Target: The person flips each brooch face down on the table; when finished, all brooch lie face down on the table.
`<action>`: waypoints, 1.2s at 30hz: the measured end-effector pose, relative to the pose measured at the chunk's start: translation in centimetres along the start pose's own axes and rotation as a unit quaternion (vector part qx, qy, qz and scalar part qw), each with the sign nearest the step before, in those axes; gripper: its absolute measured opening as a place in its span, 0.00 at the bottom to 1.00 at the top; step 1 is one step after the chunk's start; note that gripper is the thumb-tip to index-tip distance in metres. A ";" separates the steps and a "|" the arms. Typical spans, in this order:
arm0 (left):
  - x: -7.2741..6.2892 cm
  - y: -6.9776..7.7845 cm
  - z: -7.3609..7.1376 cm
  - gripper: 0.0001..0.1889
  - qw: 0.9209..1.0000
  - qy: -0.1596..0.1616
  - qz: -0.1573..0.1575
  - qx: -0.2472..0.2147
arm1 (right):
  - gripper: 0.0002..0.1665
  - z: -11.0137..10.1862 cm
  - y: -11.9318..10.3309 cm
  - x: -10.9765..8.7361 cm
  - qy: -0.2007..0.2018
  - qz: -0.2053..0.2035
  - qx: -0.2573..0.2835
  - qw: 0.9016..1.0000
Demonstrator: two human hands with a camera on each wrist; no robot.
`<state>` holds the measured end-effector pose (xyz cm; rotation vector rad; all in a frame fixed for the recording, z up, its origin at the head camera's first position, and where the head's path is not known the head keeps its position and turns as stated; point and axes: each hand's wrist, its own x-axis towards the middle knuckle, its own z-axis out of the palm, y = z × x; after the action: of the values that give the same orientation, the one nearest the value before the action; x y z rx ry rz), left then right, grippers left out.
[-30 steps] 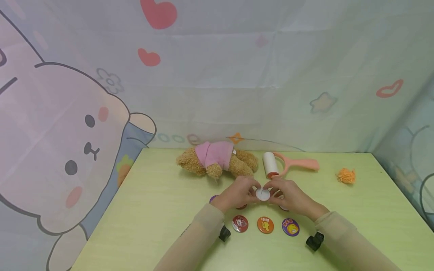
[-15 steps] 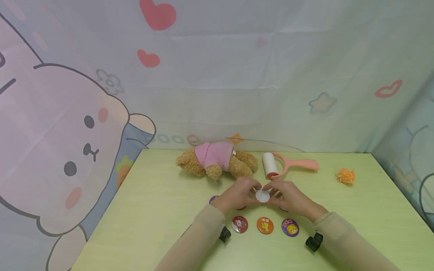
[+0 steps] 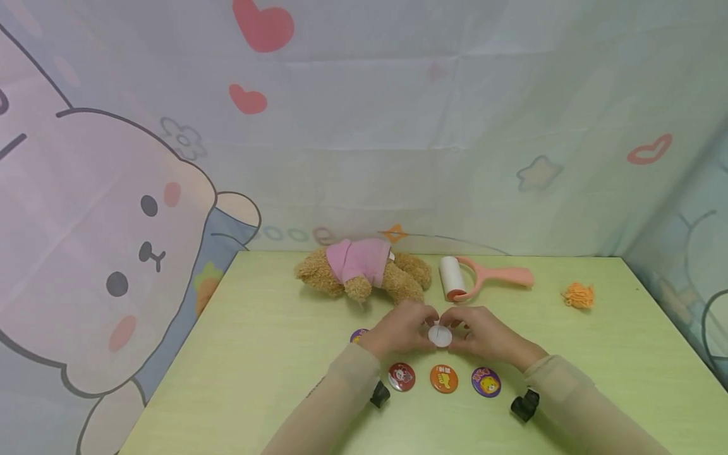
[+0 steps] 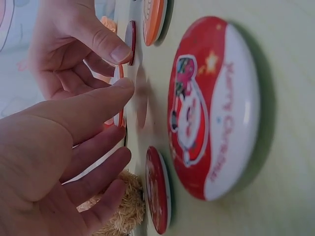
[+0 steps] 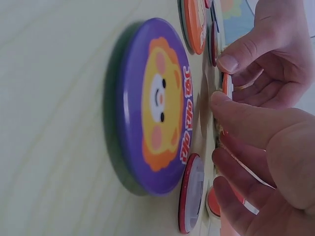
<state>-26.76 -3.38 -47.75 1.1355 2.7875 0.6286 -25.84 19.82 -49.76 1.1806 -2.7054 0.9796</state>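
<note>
Above the table, a round pin badge (image 3: 440, 336) is held between both hands, its white back with the pin facing up. My left hand (image 3: 402, 328) pinches its left edge; my right hand (image 3: 489, 332) pinches the right edge. In the right wrist view, the badge's orange rim (image 5: 227, 84) shows between the thumbs. Nearer the front lie a red badge (image 3: 402, 377), an orange badge (image 3: 444, 378) and a purple badge (image 3: 486, 382) with a yellow bear face, all picture side up. Another purple badge (image 3: 358, 335) is partly hidden behind the left hand.
A teddy bear (image 3: 364, 265) in a pink top lies on its side at the back of the table. Right of it are a white lint roller (image 3: 453, 278) with a peach handle (image 3: 506, 275) and a bundle of orange yarn (image 3: 579, 296). A printed cloth (image 3: 364, 126) hangs behind.
Both hands have come slightly nearer the front with the badge, now closer to the row of badges. The grips stay the same, and the other things have not moved.
</note>
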 end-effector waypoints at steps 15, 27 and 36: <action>0.1 0.8 0.4 0.29 0.999 -0.017 -0.038 0.005 | 0.19 0.1 0.2 0.0 -0.035 0.022 -0.003 0.999; 0.3 1.0 0.3 0.26 0.999 -0.022 -0.042 0.022 | 0.20 -0.2 0.2 0.1 -0.039 0.020 -0.008 0.999; 0.2 1.1 0.2 0.25 0.999 -0.026 -0.042 0.020 | 0.20 -0.1 0.4 0.0 -0.044 0.019 -0.006 0.999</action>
<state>-26.14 -2.53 -47.47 1.0199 2.7974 0.5305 -26.09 20.10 -49.88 1.2013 -2.8068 0.9350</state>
